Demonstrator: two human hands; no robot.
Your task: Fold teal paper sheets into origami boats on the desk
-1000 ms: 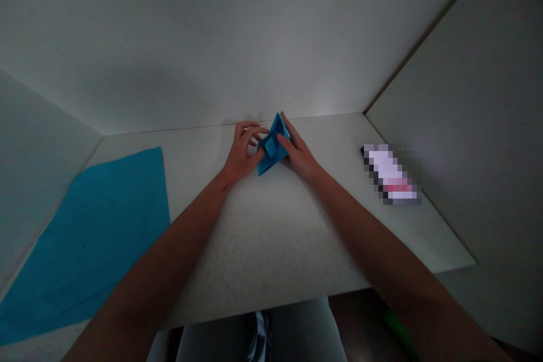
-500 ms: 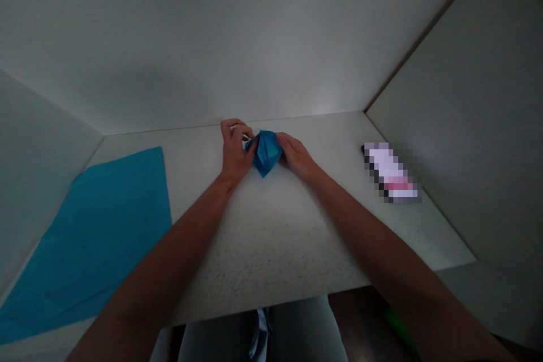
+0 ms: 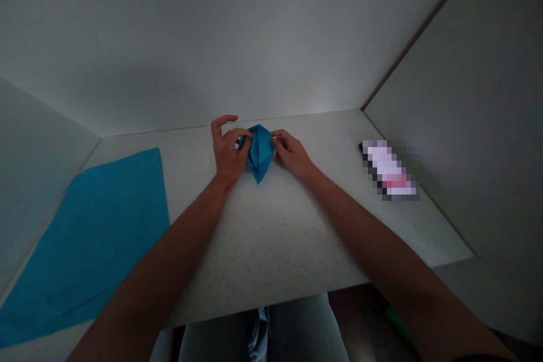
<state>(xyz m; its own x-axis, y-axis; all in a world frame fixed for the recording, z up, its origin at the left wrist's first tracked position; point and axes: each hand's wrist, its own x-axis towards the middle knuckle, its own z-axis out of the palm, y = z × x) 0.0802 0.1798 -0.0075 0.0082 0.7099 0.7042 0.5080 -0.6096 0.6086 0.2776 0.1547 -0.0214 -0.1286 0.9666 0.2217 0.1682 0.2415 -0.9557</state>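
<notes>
Blue paper fills the left of the view: a large flat sheet (image 3: pixel 85 249) lies on the pale speckled counter (image 3: pixel 271 237), running off the picture's lower edge, at about eight o'clock from the hands and well apart from them. Moving right, the left hand (image 3: pixel 229 155) stands raised on its wrist, with the thumb lifted away toward eleven o'clock and the curled fingers (image 3: pixel 240 137) grasping the left edge of a small folded piece of blue paper (image 3: pixel 259 153). That folded piece sits near the far edge of the counter, at about twelve o'clock from the person, between both hands, and it looks held just above or against the counter, though the contact underneath cannot be made out. Its narrow point aims at six o'clock. The right hand (image 3: pixel 292 154) closes on the opposite side, its fingertips (image 3: pixel 278 141) pinching the paper's right edge. Farther right, at three o'clock from the folded piece, a pixelated white and pink object (image 3: pixel 388 171) lies near the right wall (image 3: pixel 458 124), too blurred to name. Below the counter's near edge, the person's jeans (image 3: pixel 297 331) show at six o'clock.
</notes>
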